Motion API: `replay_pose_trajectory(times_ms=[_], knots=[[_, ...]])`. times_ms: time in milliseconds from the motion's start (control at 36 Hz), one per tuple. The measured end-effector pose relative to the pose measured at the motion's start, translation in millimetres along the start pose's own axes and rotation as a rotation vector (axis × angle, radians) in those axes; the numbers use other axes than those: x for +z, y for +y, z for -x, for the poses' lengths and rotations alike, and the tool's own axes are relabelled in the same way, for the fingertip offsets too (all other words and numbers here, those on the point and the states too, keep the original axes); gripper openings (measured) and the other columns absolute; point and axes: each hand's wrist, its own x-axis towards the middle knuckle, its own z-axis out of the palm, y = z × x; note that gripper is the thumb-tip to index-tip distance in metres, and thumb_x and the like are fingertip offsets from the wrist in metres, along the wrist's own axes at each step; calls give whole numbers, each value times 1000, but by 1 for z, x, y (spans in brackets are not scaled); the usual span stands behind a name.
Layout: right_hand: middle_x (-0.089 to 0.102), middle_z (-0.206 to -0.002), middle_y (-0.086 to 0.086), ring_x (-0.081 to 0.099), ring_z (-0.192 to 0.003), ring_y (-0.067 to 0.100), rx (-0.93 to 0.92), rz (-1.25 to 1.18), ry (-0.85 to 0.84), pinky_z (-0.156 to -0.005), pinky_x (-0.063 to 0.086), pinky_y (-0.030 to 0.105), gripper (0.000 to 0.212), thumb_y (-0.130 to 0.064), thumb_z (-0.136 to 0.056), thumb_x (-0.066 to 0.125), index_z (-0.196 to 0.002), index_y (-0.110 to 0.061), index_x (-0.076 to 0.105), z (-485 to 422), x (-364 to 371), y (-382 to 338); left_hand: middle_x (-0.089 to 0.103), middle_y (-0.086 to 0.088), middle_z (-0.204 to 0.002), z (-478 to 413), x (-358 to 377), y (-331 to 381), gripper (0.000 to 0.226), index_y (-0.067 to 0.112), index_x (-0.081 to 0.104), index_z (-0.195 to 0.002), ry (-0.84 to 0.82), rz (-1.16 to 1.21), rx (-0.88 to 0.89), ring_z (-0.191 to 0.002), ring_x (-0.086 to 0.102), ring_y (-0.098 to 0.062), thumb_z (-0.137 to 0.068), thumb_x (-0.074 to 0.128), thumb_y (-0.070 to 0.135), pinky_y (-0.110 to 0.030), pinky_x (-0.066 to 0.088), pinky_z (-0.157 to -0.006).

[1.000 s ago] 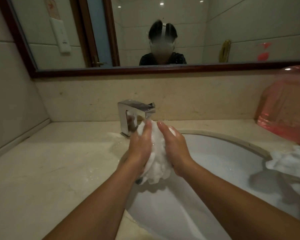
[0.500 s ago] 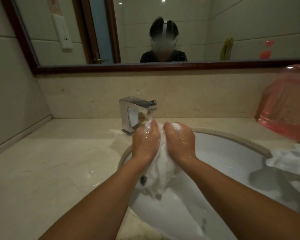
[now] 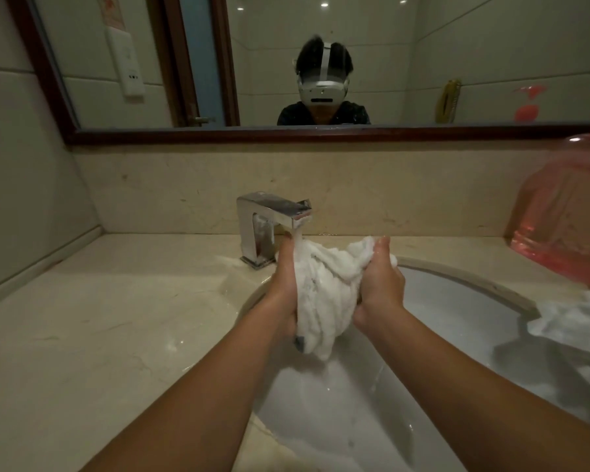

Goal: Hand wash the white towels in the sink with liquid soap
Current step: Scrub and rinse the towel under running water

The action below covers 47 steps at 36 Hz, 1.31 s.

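Marble surface (image 3: 99, 318) on the left shows wet patches near the chrome faucet (image 3: 263, 219), whose spout reaches out over the basin. Just right of it, the left hand (image 3: 283, 294) has its fingers wrapped round the left side of the bunched white towel (image 3: 324, 294). It holds the top of the cloth right under the spout, seemingly so the thin stream falls straight onto it. The right hand (image 3: 378, 291) clutches the other side, fingers closed round a gathered fold, thumb up. The palms face each other across the cloth, which reads as rubbing or squeezing. The towel's tail hangs over the sink (image 3: 457, 301), so drips land in the basin. Further right, a second white towel (image 3: 573, 321) is draped over the rim, likely awaiting its turn. A pink bottle (image 3: 566, 212), presumably the liquid soap, stands behind it within reach.
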Motion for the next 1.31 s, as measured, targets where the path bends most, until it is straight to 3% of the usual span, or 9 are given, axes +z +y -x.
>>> replay_pose_trajectory(times_ms=[194, 278, 389, 556, 722, 861, 972, 1167, 1306], knots=[[62, -124, 10, 70, -106, 30, -4, 15, -82, -94, 61, 52, 50, -56, -103, 62, -134, -23, 40, -8, 8, 5, 75, -32, -99, -4, -10, 6, 100, 2, 69, -129, -49, 225, -26, -107, 65, -45, -95, 28, 86, -55, 48, -90], [70, -120, 11, 73, -107, 34, -50, 171, -190, -90, 63, 52, 55, -60, -100, 63, -136, -21, 47, -6, 7, 7, 76, -33, -104, -5, -9, 4, 98, 4, 74, -113, 1, 200, 14, -108, 69, -47, -90, 35, 91, -58, 52, -98], [82, -111, 9, 79, -106, 30, -77, 252, -282, -98, 62, 54, 49, -58, -99, 61, -126, -19, 70, -10, 1, 12, 76, -28, -114, -15, -10, 0, 106, 11, 74, -128, 44, 139, 47, -109, 73, -49, -75, 48, 99, -63, 50, -108], [79, -117, 19, 78, -107, 39, 42, 114, -336, -104, 58, 57, 75, -64, -82, 75, -133, -10, 69, -11, -3, 16, 75, -28, -118, -19, -10, 1, 96, 10, 70, -134, -46, 67, 38, -111, 71, -50, -89, 41, 90, -66, 49, -108], [79, -117, 15, 78, -107, 36, -47, 151, -274, -100, 60, 58, 65, -60, -86, 74, -134, -17, 66, -11, 1, 16, 76, -25, -118, -15, -11, 4, 92, 11, 74, -129, -47, 52, 47, -112, 72, -48, -90, 42, 88, -63, 49, -109], [77, -124, 18, 76, -110, 40, -24, 47, -289, -102, 58, 62, 90, -73, -68, 77, -137, -16, 66, -13, 3, 15, 75, -31, -114, -7, -13, 9, 100, 7, 71, -129, -67, 196, 22, -110, 68, -48, -93, 29, 90, -57, 52, -90], [77, -124, 17, 76, -113, 38, -88, 84, -344, -103, 58, 59, 102, -82, -65, 80, -138, -13, 63, -16, 1, 15, 70, -32, -127, -7, -18, 12, 110, 7, 66, -139, -76, 276, -9, -126, 63, -49, -88, 23, 95, -61, 47, -107], [80, -116, 4, 79, -105, 24, -249, 291, -289, -96, 63, 53, 89, -68, -60, 92, -131, -20, 68, -9, 1, 15, 70, -33, -126, -3, -18, 12, 111, 4, 68, -135, -131, 244, 22, -122, 65, -51, -87, 29, 96, -64, 45, -111], [73, -115, -7, 71, -107, 18, -319, 400, -166, -95, 61, 42, 44, -55, -91, 79, -124, -30, 64, -4, 0, 11, 79, -23, -102, 2, -5, 6, 81, 7, 83, -100, -120, 161, 103, -90, 78, -37, -103, 36, 73, -47, 56, -81]])
